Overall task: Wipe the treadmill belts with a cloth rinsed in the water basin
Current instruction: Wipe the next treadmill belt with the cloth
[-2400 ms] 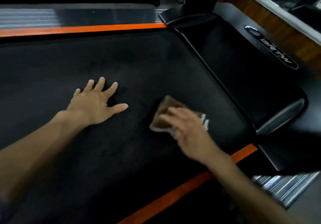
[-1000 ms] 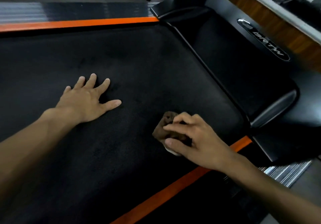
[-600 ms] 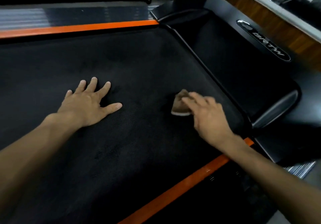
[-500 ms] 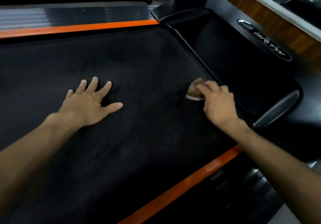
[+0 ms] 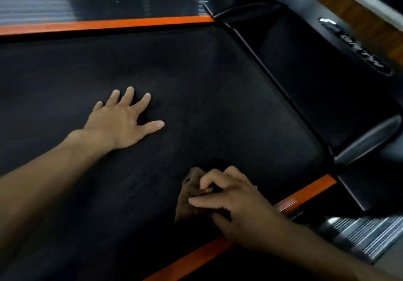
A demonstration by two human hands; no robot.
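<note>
The black treadmill belt fills most of the view, its surface dull and faintly streaked. An orange side stripe runs along its far edge, with a ribbed grey side rail beyond it; a second orange stripe borders the near edge at the lower right. At the right end sits the glossy black motor cover, carrying an oval badge whose silver lettering is too blurred to read. A wooden wall panel lies behind it.

The left hand rests flat on the belt, palm down and fingers spread, holding nothing. The right hand sits near the belt's lower right edge, fingers curled and pinching a brown cloth, which lies bunched against the belt just beside the near orange stripe. The two hands are well apart.
</note>
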